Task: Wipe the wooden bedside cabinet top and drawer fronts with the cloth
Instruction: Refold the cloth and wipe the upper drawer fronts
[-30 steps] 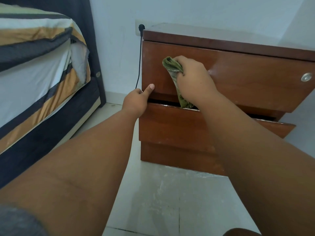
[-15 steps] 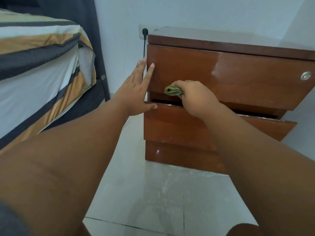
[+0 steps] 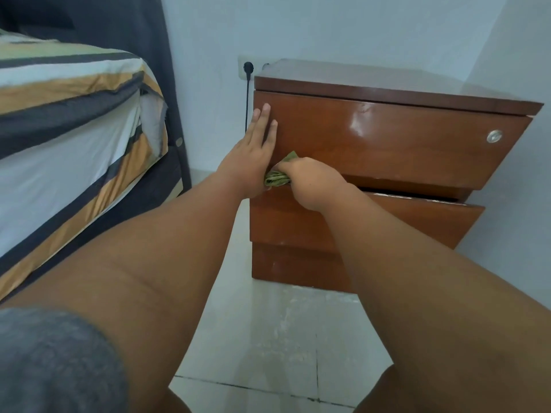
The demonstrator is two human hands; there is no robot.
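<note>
The wooden bedside cabinet (image 3: 387, 138) stands against the wall, with a glossy upper drawer front and a lower drawer (image 3: 417, 222) pulled slightly out. My right hand (image 3: 310, 183) is closed on a bunched green cloth (image 3: 277, 177) at the lower left edge of the upper drawer front. Flat against the left end of that front lies my left hand (image 3: 250, 153), fingers straight and pointing up, holding nothing. The cabinet top (image 3: 387, 81) is bare.
A bed with a striped sheet (image 3: 74, 129) stands on the left, close to the cabinet. A black plug and cable (image 3: 247, 84) hang from a wall socket beside the cabinet. A round metal lock (image 3: 494, 136) sits on the upper drawer's right side. Pale floor tiles (image 3: 268, 338) lie below.
My right hand has carried the cloth down and to the left along the upper drawer front. My left hand has opened from a fist and now lies flat on the drawer's left end.
</note>
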